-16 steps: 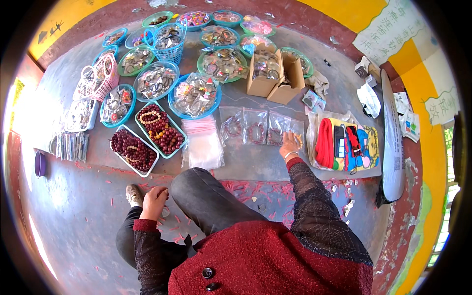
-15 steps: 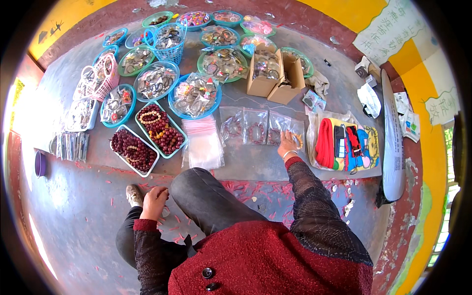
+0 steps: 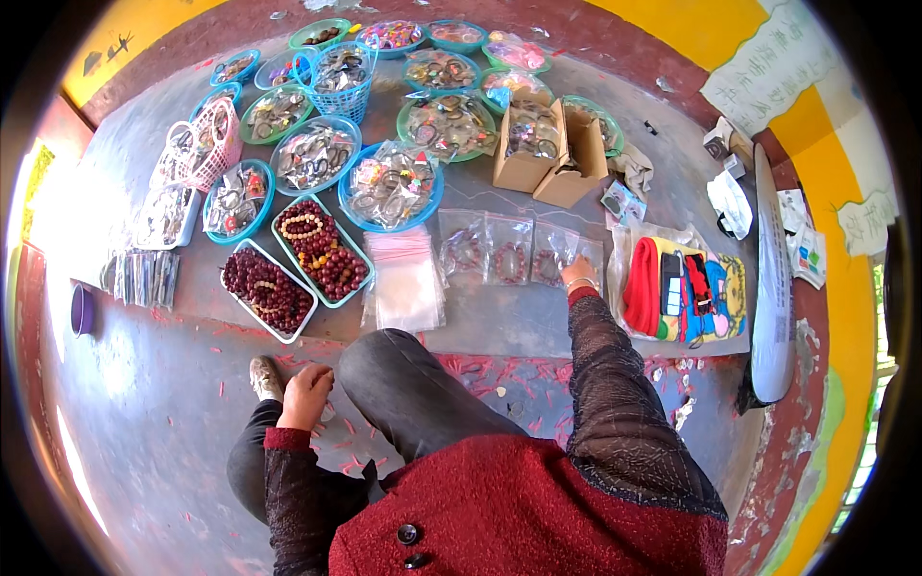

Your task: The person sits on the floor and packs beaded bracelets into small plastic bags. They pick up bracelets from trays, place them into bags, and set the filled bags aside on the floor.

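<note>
My right hand (image 3: 580, 275) rests on the rightmost of several clear zip bags (image 3: 509, 245) laid in a row, its fingers pointing forward and covering much of that bag. Bead bracelets (image 3: 508, 260) show through the bags to its left. My left hand (image 3: 306, 396) is held near my bent left knee, fingers curled in, with nothing seen in it. A stack of empty clear bags (image 3: 401, 288) with pink top edges lies left of the row. Two trays (image 3: 288, 331) of dark red bead bracelets (image 3: 264, 288) stand left of the stack.
Behind are baskets and basins (image 3: 346, 206) of bagged trinkets and two open cardboard boxes (image 3: 525, 171). Folded colourful cloth (image 3: 711, 298) in plastic lies to the right, beside a long silvery wrapped roll (image 3: 773, 288). A purple cup (image 3: 83, 310) is at far left. Red scraps litter the floor (image 3: 461, 374).
My right hand has shifted slightly on the rightmost bag, its fingers now less spread. The whole view has moved a little. My left hand stays by the knee.
</note>
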Motion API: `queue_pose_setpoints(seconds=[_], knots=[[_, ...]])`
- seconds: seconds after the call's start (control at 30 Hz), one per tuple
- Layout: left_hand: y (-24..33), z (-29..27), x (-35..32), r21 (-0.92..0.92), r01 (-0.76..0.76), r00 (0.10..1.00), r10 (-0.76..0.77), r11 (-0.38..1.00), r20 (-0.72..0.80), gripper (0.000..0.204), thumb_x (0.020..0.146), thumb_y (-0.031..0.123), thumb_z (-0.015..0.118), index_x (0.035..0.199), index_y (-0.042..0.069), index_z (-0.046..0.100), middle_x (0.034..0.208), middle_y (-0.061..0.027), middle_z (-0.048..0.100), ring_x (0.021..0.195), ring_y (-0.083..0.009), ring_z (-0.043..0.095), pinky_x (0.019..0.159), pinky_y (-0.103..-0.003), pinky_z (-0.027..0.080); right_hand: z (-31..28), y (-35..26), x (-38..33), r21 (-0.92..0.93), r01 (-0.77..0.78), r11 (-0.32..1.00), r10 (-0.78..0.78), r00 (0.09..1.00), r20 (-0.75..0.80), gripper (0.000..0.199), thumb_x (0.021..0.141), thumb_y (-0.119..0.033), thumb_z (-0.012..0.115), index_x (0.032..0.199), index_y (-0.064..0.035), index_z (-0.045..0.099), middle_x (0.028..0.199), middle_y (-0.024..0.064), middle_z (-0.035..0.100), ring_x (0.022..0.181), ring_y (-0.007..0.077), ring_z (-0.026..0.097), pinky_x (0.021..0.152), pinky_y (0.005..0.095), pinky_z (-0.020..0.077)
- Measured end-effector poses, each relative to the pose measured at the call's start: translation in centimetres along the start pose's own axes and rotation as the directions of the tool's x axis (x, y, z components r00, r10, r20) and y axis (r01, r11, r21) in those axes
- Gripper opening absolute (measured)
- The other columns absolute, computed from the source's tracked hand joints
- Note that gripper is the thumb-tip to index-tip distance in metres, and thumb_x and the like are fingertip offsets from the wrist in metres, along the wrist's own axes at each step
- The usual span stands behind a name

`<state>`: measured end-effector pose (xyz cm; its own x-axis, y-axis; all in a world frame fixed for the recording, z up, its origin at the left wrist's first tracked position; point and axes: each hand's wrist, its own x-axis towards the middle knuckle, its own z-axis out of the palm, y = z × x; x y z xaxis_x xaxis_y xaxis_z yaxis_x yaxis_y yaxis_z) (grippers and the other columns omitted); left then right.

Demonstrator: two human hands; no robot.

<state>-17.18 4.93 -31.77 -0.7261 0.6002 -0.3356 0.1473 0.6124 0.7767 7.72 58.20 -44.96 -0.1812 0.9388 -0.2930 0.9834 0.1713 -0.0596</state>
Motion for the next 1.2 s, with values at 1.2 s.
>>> queue_pose_setpoints(seconds=[1.2], knots=[[2.8, -3.3, -1.5, -0.045, -0.033, 0.934, 0.015, 0.998, -0.358, 0.026, 0.086, 0.024, 0.056, 0.085, -0.001, 0.063, 0.075, -0.0160, 0.063, 0.069, -0.0228, 0.062, 0.064, -0.033, 0.047, 1.4, -9.3, -9.0, 0.211, 0.712, 0.669, -0.633, 0.696, -0.340, 0.035, 0.074, -0.016, 0.061, 0.108, -0.0085, 0.057, 0.112, 0.0134, 0.058, 0.108, 0.0310, 0.052, 0.091, 0.0382, 0.0424]])
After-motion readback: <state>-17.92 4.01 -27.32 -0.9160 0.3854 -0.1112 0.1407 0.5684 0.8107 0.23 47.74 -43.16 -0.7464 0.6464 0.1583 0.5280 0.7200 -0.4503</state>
